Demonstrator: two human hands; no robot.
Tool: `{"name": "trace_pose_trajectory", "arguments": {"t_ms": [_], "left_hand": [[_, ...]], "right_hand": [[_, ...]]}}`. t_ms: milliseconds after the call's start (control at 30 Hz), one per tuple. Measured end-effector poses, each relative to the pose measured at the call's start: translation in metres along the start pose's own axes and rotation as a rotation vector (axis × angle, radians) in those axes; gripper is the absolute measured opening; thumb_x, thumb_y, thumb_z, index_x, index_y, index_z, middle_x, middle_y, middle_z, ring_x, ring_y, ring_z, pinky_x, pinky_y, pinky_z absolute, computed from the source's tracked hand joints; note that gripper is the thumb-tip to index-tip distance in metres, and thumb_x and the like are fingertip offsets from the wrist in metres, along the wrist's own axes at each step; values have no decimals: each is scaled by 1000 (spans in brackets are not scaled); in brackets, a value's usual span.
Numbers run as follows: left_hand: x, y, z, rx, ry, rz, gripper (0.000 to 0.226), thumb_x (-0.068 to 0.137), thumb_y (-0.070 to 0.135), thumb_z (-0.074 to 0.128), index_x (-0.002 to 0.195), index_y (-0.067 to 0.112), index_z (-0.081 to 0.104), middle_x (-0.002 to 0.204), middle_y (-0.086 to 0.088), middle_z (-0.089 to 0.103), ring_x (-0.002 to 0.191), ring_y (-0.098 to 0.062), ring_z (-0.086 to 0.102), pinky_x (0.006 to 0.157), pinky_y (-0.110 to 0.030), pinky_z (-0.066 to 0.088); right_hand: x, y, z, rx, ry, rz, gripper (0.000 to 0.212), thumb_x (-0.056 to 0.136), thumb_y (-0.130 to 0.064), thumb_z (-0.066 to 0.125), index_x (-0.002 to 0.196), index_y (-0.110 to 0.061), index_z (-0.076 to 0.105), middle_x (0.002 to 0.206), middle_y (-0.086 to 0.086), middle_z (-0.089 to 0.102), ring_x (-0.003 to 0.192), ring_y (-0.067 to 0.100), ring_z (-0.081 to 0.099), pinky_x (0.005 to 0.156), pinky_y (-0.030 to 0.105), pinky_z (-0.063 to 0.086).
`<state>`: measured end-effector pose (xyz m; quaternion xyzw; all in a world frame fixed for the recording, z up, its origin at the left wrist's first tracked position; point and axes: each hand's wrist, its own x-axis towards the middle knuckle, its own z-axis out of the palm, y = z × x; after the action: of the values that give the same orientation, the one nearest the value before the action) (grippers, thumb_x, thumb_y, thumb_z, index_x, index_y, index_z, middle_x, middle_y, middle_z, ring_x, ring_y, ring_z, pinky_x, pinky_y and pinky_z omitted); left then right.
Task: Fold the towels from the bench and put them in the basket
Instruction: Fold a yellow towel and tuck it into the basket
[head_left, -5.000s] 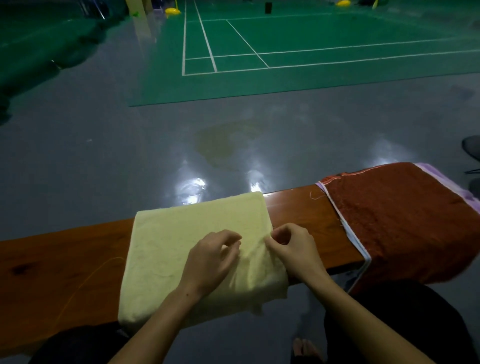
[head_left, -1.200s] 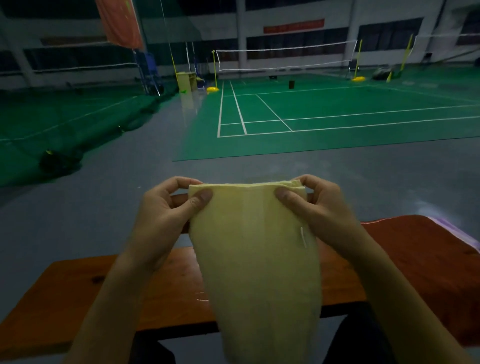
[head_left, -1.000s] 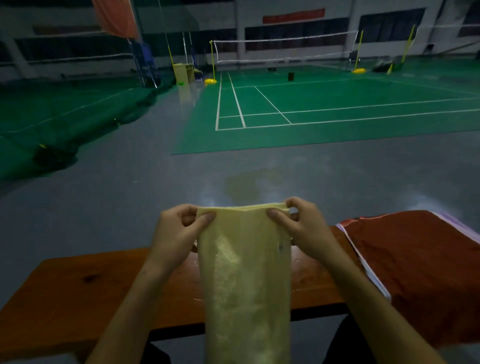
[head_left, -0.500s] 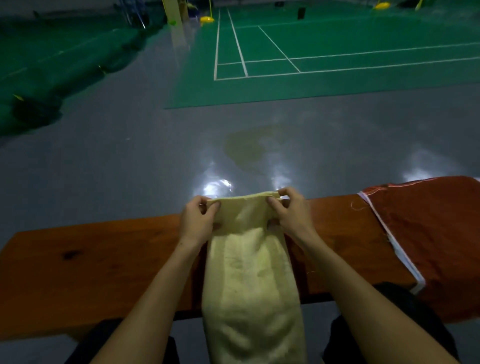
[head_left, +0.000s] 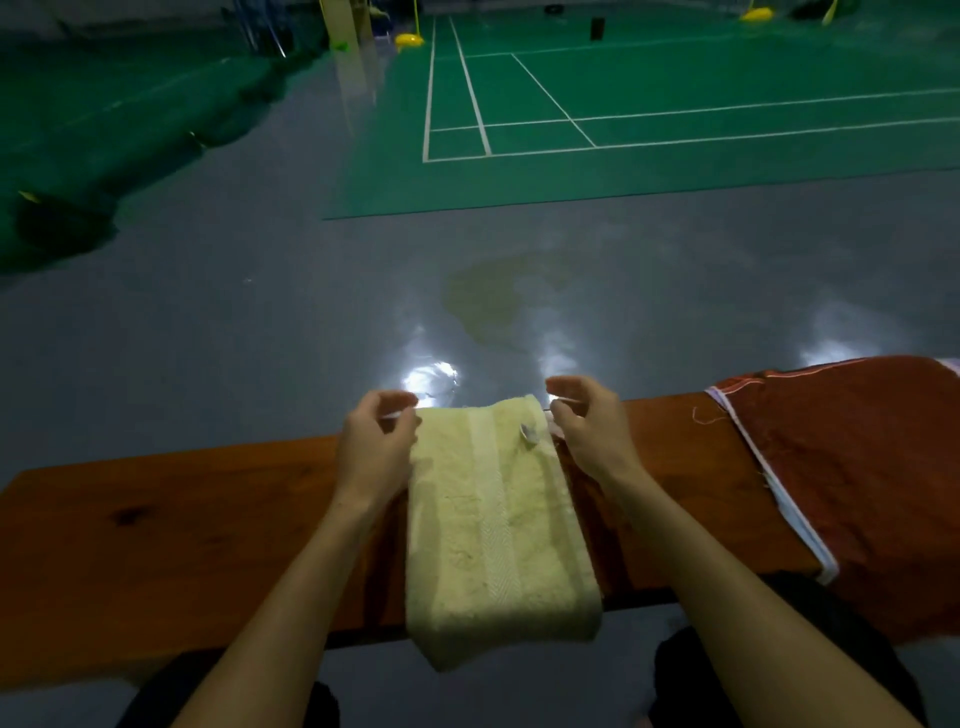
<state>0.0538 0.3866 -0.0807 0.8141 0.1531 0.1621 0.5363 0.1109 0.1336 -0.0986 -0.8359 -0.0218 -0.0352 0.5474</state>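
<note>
Your left hand (head_left: 376, 449) and right hand (head_left: 589, 423) hover with loosely curled, empty fingers at the far-edge corners of the yellow towel (head_left: 498, 530), which lies flat across the worktop (head_left: 182, 540) for another fold.

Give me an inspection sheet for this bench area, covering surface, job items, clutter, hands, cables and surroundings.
Surface: wooden bench, dark knot at left.
Job's things: yellow towel folded into a narrow strip across the bench, near end overhanging; red towel draped unfolded at right; basket not seen.
Clutter: nothing seen.
Hands: left hand and right hand at the yellow towel's far corners, fingers loosely curled, gripping nothing.
Cables: nothing seen.
Surroundings: glossy grey floor, green court beyond.
</note>
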Motion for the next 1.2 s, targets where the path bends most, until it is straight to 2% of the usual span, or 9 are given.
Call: {"name": "trace_pose_trajectory", "arguments": {"t_ms": [167, 333, 433, 533, 667, 900, 1033, 1133, 1200], "left_hand": [[-56, 7, -18, 183, -310, 73, 5, 102, 16, 67, 105, 16, 71, 94, 3, 76, 79, -9, 75, 71, -34, 65], [-108, -13, -11, 532, -446, 264, 23, 100, 43, 64, 122, 35, 65, 108, 17, 71, 92, 2, 68, 81, -26, 62], [-125, -20, 0, 635, -446, 310, 42, 104, 51, 52, 143, 37, 52, 138, 12, 63, 118, -5, 63, 96, -33, 59], [-120, -26, 11, 761, -492, 315, 63, 108, 52, 42, 163, 26, 29, 173, 2, 23, 160, -16, 17, 126, -37, 25], [-105, -40, 25, 950, -525, 394, 74, 108, 56, 24, 168, 18, 4, 174, -8, -11, 161, -23, -15, 130, -39, -7], [-92, -57, 20, 1033, -498, 500, 79, 104, 66, 11, 167, 23, -9, 171, -4, -24, 159, -21, -24, 131, -42, -7], [-95, -56, 8, 1055, -484, 501, 82, 103, 70, 15, 169, 21, 6, 173, -8, -11, 161, -26, -11, 131, -45, -5], [-106, -48, -11, 1046, -479, 578, 67, 102, 66, 35, 151, 24, 50, 167, -10, 37, 156, -29, 32, 126, -45, 23], [-115, -45, -28, 956, -458, 598, 51, 98, 66, 46, 135, 35, 61, 156, 3, 52, 144, -18, 48, 117, -38, 38]], "right_hand": [[-47, -7, -26, 39, -222, 125, 18, 102, -15, 64, 120, -17, 68, 113, 2, 74, 94, 15, 74, 80, 39, 66], [-108, -6, -25, -261, -514, -7, 24, 101, -29, 67, 124, -27, 68, 116, -15, 69, 103, -1, 67, 92, 27, 61], [-118, 3, -15, -388, -487, -135, 31, 102, -38, 62, 133, -30, 65, 126, -17, 62, 115, -2, 56, 104, 28, 52], [-113, 11, -5, -463, -440, -227, 38, 104, -45, 56, 139, -32, 59, 143, -15, 53, 133, 5, 43, 115, 32, 41], [-113, 20, 12, -708, -444, -411, 58, 106, -55, 36, 157, -27, 42, 170, -1, 27, 157, 18, 21, 129, 41, 20], [-107, 33, 15, -947, -452, -423, 73, 104, -71, 8, 168, -35, 5, 176, -4, -9, 160, 23, -18, 130, 54, -1], [-109, 36, -2, -976, -454, -315, 78, 101, -77, 13, 167, -35, 4, 176, -3, -8, 161, 32, -13, 129, 59, -4], [-115, 28, -28, -892, -471, -278, 74, 101, -72, 34, 164, -34, 22, 174, -4, 14, 161, 28, 7, 129, 51, 11], [-123, 24, -46, -815, -482, -270, 65, 100, -67, 46, 158, -39, 35, 168, -12, 28, 157, 19, 19, 127, 43, 23]]}}
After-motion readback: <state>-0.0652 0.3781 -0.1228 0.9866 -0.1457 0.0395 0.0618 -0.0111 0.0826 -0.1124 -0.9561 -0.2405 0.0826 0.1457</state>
